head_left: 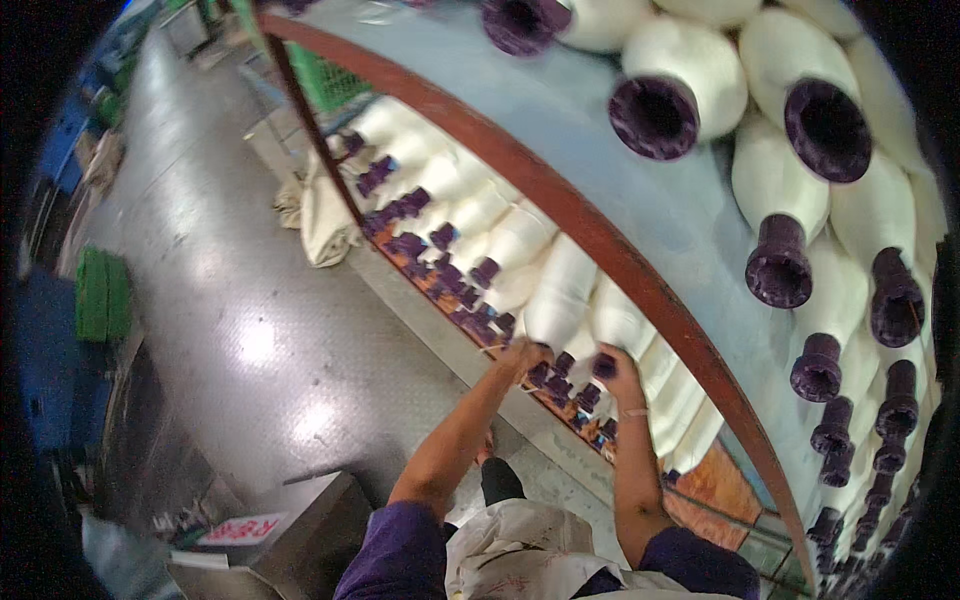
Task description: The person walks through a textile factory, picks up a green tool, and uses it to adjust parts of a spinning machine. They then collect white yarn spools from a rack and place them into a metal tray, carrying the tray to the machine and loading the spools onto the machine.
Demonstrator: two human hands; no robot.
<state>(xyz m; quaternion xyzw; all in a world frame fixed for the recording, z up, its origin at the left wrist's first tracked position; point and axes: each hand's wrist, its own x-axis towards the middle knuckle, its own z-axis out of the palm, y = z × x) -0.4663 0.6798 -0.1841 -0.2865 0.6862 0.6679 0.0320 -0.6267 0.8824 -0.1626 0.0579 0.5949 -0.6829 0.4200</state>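
Note:
On a low shelf lie rows of white yarn bobbins with dark purple tube ends facing me. My left hand (527, 358) is closed round the purple end of one yarn bobbin (560, 292), whose fat white body points away from me. Close by on the right, my right hand (618, 368) grips the purple end of a second bobbin (616, 318). My fingers partly cover both tube ends. Between and below my hands, more purple tube ends (588, 396) stick out from the bobbins underneath.
A brown-red metal rail (560, 180) edges the shelf above, where more bobbins (690, 75) are stacked at the right. Cream cloth (325, 220) hangs at the shelf's far end. On the left are a grey floor (230, 270), a green crate (102, 295) and a metal box (310, 535).

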